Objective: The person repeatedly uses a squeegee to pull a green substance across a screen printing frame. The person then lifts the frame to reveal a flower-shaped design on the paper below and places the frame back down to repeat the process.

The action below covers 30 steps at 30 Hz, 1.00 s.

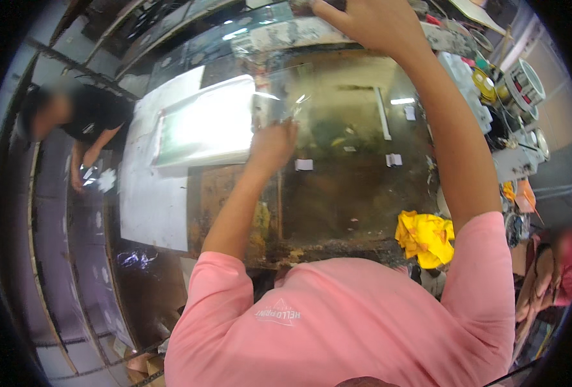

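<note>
The left grip (273,147) is bending its fingers just right of one glossy pale stack (205,122), and the right grip (379,22) is stretching out to the stack's upper right; I cannot tell whether either is holding anything. Right of the stack, one white strip (382,113) and three small white squares (304,165) are lying on the surface (337,200), with one yellow cloth (426,237) showing farther lower right.
</note>
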Motion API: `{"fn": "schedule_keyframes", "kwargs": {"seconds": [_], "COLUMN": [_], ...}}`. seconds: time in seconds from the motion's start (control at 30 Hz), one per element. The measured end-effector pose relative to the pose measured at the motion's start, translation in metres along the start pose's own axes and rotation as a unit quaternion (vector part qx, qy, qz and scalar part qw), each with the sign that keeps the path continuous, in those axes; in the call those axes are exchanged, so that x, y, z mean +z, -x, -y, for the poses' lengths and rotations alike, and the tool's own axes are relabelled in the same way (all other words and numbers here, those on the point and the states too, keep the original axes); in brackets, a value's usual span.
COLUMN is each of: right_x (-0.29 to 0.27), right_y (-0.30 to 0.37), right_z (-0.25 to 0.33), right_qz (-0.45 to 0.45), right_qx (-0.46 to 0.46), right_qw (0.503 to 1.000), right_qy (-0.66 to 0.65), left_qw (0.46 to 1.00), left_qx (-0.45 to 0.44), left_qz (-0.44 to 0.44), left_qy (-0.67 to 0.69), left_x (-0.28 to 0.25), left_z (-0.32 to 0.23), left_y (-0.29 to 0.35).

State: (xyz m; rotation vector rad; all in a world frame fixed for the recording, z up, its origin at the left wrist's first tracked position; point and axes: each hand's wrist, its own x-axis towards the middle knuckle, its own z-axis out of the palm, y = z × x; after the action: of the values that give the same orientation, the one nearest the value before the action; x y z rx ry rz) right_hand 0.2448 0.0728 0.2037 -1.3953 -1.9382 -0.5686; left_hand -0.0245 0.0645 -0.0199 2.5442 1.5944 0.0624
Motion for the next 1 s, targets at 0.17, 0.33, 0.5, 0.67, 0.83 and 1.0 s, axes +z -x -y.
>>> {"fn": "schedule_keyframes", "kwargs": {"seconds": [0.17, 0.33, 0.5, 0.67, 0.83, 1.0], "right_x": [-0.001, -0.001, 0.005, 0.006, 0.009, 0.006], "right_y": [-0.005, -0.008, -0.016, -0.023, -0.023, -0.021], "right_z": [0.0, -0.004, -0.006, -0.01, -0.013, -0.009], "right_qz": [0.019, 0.049, 0.016, 0.022, 0.034, 0.029], "right_qx": [-0.007, 0.003, 0.002, 0.003, 0.018, 0.012], "right_qw": [1.0, 0.999, 0.999, 1.0, 0.999, 1.0], "right_qy": [0.005, 0.001, 0.029, 0.022, 0.031, 0.004], "left_qw": [0.987, 0.977, 0.972, 0.966, 0.964, 0.962], "left_qx": [0.129, 0.176, 0.192, 0.202, 0.211, 0.214], "left_qz": [-0.058, -0.097, -0.105, -0.137, -0.135, -0.137], "left_qy": [0.074, 0.075, 0.081, 0.088, 0.092, 0.103], "left_x": [0.069, 0.091, 0.092, 0.093, 0.096, 0.094], "left_z": [-0.11, -0.163, -0.181, -0.186, -0.186, -0.186], "left_y": [-0.014, -0.019, -0.014, -0.013, -0.012, -0.009]}}
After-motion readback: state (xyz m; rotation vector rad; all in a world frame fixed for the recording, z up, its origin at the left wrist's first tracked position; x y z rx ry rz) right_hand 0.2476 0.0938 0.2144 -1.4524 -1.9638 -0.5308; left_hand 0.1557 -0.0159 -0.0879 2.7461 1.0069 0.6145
